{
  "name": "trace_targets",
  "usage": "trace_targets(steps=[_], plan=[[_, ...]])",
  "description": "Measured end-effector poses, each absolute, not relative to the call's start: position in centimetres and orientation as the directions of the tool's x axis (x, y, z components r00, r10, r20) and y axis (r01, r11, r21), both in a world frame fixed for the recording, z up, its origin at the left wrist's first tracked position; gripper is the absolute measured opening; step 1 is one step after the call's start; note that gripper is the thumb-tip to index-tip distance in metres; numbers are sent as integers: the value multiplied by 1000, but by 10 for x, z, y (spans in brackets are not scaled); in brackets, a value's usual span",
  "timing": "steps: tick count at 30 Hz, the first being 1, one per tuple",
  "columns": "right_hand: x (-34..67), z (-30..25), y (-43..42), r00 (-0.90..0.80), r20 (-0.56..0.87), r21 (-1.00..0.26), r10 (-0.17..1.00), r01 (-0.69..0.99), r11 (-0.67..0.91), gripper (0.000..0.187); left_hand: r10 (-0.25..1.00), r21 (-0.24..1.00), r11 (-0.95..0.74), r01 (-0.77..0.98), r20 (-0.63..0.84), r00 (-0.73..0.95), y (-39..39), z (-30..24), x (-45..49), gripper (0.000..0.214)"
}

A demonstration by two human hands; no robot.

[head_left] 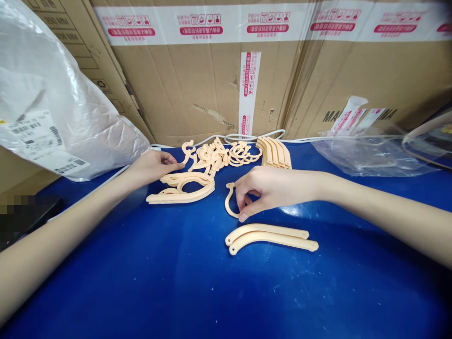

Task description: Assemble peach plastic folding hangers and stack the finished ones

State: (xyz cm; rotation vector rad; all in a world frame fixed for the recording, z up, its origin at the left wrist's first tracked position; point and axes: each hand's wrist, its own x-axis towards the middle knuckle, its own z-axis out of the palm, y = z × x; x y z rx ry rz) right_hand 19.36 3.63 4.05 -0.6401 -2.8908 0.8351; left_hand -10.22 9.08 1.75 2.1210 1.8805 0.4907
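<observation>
Showing cream-coloured parts at mixed stages on a blue table [141,278]; at left, a nested group [183,197] of long and curved parts lies together and appears joined, though its joints are too small to confirm; the remainder lies loose, so that much seems left undone: a pile of small hook-shaped parts [213,155] at the back, a cluster of curved pieces [243,149] just beside it, a stack of long arms [273,153] to the right, and, nearest the viewer, a pair of long arms [268,237] lying side by side. The right hand [261,186], palm turned down, pinches a curved piece [228,202] near its lower end between thumb and fingertips, beyond the pair; the left hand [153,165] reaches past the nested group, fingers drawn together at the lower end of a hook [187,149]; whether they grip or merely touch it cannot be told; the left forearm [70,235] and right forearm [370,207] converge from opposite sides.
</observation>
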Motion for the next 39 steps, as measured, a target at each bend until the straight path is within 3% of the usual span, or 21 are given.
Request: trace_targets(steps=[3,6,8,12,15,19,24,31,35,39], plan=[[195,43,38,-898,-24,-519,440,388,762,30,990,433,-140,891,58,128,85,21,-101,41],[197,49,42,-869,24,-436,494,435,787,30,991,437,-133,890,78,110,82,25,-101,44],[199,55,44,-820,87,-302,566,520,799,25,987,436,-144,888,121,101,81,29,-100,44],[206,65,48,-708,330,108,624,685,721,27,964,422,-246,873,202,174,75,39,-85,37],[210,68,51,-670,446,225,594,726,650,38,919,395,-390,832,215,330,60,46,-65,36],[208,66,52,-699,415,281,582,707,649,35,800,391,-598,700,246,547,36,49,-45,34],[204,63,51,-738,370,340,564,673,657,30,745,405,-662,631,269,610,26,45,-41,30],[207,64,56,-687,286,308,668,726,614,23,827,471,-561,681,274,491,43,44,-51,41],[217,67,61,-609,319,218,726,792,570,22,901,378,-416,827,290,321,65,35,-63,37],[239,62,51,-533,326,91,781,840,535,23,932,318,-350,881,214,293,85,24,-76,35]])
